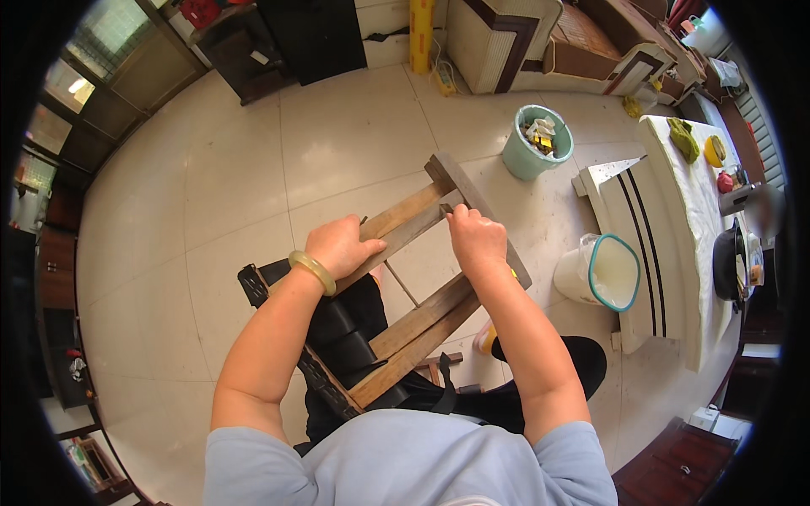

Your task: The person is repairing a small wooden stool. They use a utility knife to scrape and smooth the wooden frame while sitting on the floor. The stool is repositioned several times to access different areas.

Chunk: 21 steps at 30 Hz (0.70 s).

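Note:
A wooden folding stool frame lies tilted across my lap, with paired rails and a wider crossbar at its far end. Black straps hang at its near left side, by a dark slotted end bar. My left hand, a pale bangle at its wrist, is closed around the upper rail. Beside the far crossbar, my right hand is closed, thumb and fingers pinched at a small dark piece whose kind I cannot make out. A thin rod spans the gap between the rails.
A light green bin holding rubbish stands beyond the frame. A white bin with a teal rim stands to the right, beside a white-covered table. A sofa and a dark cabinet line the far side.

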### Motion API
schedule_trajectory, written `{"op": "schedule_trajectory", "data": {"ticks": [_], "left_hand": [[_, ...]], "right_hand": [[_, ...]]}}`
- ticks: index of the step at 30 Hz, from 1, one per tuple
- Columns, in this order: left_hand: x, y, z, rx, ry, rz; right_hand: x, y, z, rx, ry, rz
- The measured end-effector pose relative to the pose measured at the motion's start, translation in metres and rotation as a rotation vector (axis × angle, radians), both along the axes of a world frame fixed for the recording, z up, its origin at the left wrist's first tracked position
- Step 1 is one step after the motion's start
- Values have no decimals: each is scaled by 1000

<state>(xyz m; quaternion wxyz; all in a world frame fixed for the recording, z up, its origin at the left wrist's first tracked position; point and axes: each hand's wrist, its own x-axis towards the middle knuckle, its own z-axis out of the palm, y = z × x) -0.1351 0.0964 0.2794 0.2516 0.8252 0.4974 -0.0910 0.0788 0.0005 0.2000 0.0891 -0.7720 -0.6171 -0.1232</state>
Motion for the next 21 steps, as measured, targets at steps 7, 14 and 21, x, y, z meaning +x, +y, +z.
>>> {"op": "schedule_trajectory", "data": {"ticks": [7,14,21], "left_hand": [[1,0,1,-26,-1,2],[3,1,2,-24,7,-7],[1,0,0,-41,10,6]], "right_hand": [[-57,-22,2,-6,55,234],[6,-5,-7,-50,44,-22],[-43,-16,15,37,76,150]]}}
